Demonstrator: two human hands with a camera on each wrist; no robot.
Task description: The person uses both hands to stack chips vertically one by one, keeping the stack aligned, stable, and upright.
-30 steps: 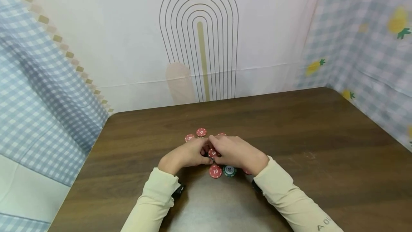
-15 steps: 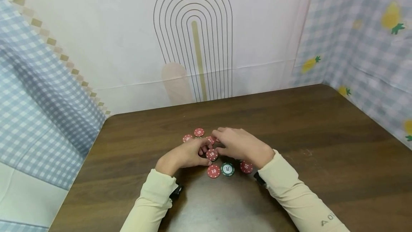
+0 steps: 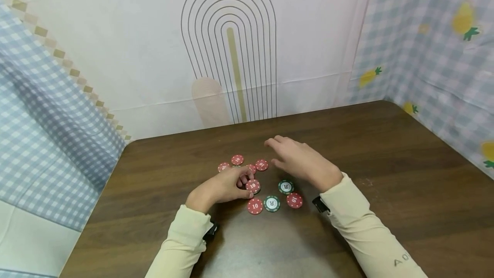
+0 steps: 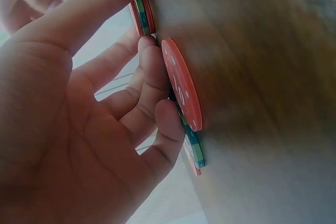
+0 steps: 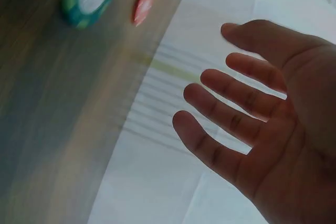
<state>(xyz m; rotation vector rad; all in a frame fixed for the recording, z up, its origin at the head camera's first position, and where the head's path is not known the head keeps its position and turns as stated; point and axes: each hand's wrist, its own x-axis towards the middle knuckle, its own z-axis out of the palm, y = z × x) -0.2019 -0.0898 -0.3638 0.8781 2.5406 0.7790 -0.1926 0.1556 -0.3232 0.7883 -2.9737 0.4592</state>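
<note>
Low in the middle of the frame I saw a red chip and a green chip flat on the dark table. Below the frame's centre, the left hand had thumb and fingers curled around a red-topped stack. Right of centre, the right hand hovered, fingers spread, gripping nothing. Farther back, above the stack, another red chip lay before a white cloth.

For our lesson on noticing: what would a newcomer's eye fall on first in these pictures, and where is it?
Probably the red and green chips on the brown table, around the hands. The left hand holds a small stack topped by a red 10, while the right hand hovers, holding nothing. Behind, nested arches mark the white backdrop.
</note>
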